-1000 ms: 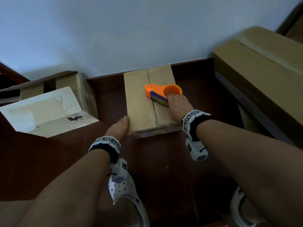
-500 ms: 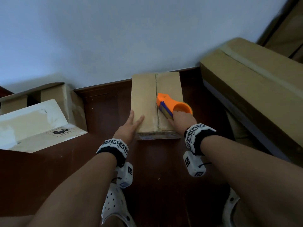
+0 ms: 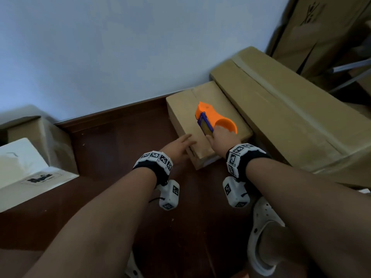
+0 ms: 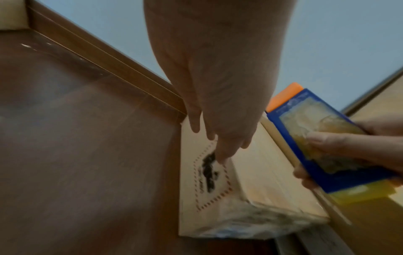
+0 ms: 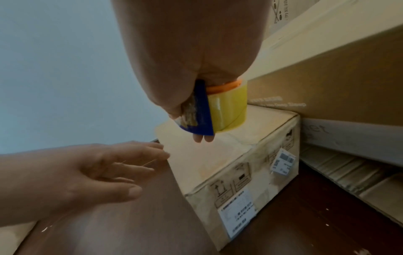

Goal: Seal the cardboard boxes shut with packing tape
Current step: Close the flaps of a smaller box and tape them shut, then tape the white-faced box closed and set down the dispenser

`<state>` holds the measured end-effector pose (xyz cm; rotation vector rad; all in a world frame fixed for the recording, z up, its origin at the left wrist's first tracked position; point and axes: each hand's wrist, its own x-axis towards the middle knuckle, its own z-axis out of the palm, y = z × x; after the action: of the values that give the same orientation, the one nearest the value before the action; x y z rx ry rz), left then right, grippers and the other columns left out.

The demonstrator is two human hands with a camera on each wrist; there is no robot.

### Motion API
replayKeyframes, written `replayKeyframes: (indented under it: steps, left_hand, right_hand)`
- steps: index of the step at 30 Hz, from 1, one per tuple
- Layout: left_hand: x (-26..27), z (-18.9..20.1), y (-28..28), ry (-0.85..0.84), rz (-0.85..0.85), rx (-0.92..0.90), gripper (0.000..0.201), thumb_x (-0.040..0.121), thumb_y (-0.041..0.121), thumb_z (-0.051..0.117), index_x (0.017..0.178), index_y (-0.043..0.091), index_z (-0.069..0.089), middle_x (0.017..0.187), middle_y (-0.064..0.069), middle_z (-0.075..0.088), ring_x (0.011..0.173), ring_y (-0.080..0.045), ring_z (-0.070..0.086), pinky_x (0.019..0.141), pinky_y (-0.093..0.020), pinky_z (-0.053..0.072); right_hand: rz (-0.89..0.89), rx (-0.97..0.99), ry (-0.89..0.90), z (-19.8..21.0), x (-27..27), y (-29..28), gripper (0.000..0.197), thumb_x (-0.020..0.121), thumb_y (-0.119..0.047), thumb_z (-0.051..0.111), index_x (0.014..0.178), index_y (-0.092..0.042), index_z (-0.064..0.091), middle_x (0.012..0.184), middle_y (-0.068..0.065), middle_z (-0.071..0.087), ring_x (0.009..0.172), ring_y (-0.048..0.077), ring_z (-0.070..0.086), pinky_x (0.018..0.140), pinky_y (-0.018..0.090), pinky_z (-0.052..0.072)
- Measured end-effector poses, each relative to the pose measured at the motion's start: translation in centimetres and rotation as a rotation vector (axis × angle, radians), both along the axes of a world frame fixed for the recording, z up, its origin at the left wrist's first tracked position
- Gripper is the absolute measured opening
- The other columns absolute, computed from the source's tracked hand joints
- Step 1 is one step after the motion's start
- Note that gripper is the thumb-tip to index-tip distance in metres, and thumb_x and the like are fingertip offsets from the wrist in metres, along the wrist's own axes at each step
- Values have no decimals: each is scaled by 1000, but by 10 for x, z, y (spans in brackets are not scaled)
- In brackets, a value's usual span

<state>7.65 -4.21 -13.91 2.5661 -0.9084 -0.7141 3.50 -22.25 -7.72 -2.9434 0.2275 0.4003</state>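
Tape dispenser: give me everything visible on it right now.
The tape dispenser is orange plastic with a blue side plate and carries a roll of yellowish clear tape. The plate's label looks worn and scuffed. The right hand grips it, fingers curled over the plate, and holds it at the top of the small cardboard box, along the centre seam, nose pointing toward the wall. Whether it touches the box is hard to tell. The left hand does not touch it.
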Motion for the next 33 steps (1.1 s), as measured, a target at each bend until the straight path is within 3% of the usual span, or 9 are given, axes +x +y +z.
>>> replayKeyframes:
  steps: [4,10,13,18,23,25,27,29,33]
  left_hand:
    - [-1,3,89,-32,206,81,59,91,13,61,145,22,40,162,0,7,138,-22,38,108,-28,34]
    - [-11,13,263,-226,574,318,57,89,18,62,143,22,43,162,-3,6,146,-27,21,117,-44,21]
    - [-17,24,328,-381,780,387,63,91,17,57,148,25,32,163,0,4,149,-26,6,117,-52,8]
    - [-6,28,397,-268,1085,424,87,88,6,57,155,20,3,162,1,-12,149,-23,-6,119,-54,-1]
    - [27,25,429,-220,1108,449,83,90,8,55,154,16,3,163,-4,-5,149,-23,-4,117,-57,-1]
    - [41,27,441,-219,1098,455,66,90,12,53,149,9,24,157,-13,20,146,-29,14,116,-60,7]
    - [47,34,444,-242,1076,438,38,91,17,52,126,4,50,132,-22,48,128,-37,42,112,-59,21]
    - [46,43,436,-262,1016,414,29,93,21,53,116,4,58,119,-21,57,112,-37,54,105,-52,37]
    - [29,51,391,-174,848,260,37,99,28,49,132,10,52,128,-20,57,116,-36,54,94,-42,46]
  right_hand:
    - [71,25,12,10,6,42,32,100,-38,41,98,-9,53,97,11,65,86,30,63,69,35,46]
    - [241,55,52,13,21,146,32,99,-39,43,103,-9,54,96,10,63,87,30,63,66,34,44]
    - [275,72,66,14,30,195,29,99,-39,43,94,-12,49,84,7,55,76,27,58,60,33,42]
    - [304,109,97,9,39,254,30,99,-38,44,87,-12,48,76,5,53,69,24,56,58,31,44]
    - [333,84,135,3,41,275,28,99,-38,44,88,-13,47,68,1,46,68,22,54,54,30,40]
    - [326,78,140,0,42,276,28,99,-37,45,84,-13,46,68,1,45,67,22,53,53,30,39]
    - [310,67,147,-3,41,276,32,99,-36,45,75,-14,43,66,1,44,61,19,50,48,27,35]
    - [301,56,160,-4,40,274,31,99,-37,46,78,-14,45,66,0,45,60,18,50,49,27,37]
    - [263,107,157,0,37,264,31,98,-38,47,81,-12,47,71,4,51,69,24,57,57,31,43]
